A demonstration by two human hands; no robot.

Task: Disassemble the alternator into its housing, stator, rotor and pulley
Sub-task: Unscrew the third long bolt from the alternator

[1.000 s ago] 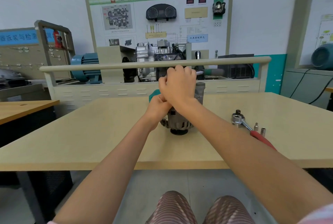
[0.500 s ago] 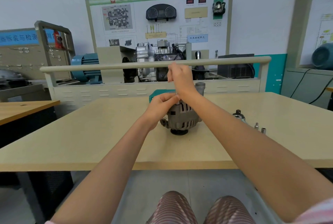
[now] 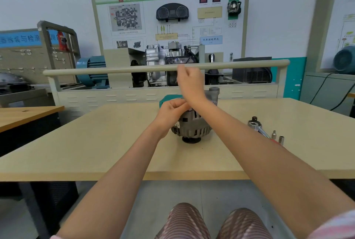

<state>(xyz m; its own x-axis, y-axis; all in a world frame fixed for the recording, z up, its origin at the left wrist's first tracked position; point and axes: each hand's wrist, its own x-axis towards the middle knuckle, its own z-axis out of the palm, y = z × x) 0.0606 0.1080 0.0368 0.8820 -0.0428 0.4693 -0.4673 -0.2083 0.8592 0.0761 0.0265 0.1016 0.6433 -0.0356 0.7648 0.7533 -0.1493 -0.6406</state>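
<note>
Here, alternator (image 3: 192,127) under left hand (image 3: 171,112).

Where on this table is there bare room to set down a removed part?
Bare top lies left of the alternator, out to the table edge, and along the near edge. It is crowded right of it: ratchet and two sockets.

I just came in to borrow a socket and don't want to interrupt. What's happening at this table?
A seated person is taking apart an alternator that stands on its pulley end on the table. The left hand grips its top edge. The right hand is raised above it with fingers pinched; what they hold is too small to tell. A ratchet and two small sockets lie to the right, untouched.
</note>
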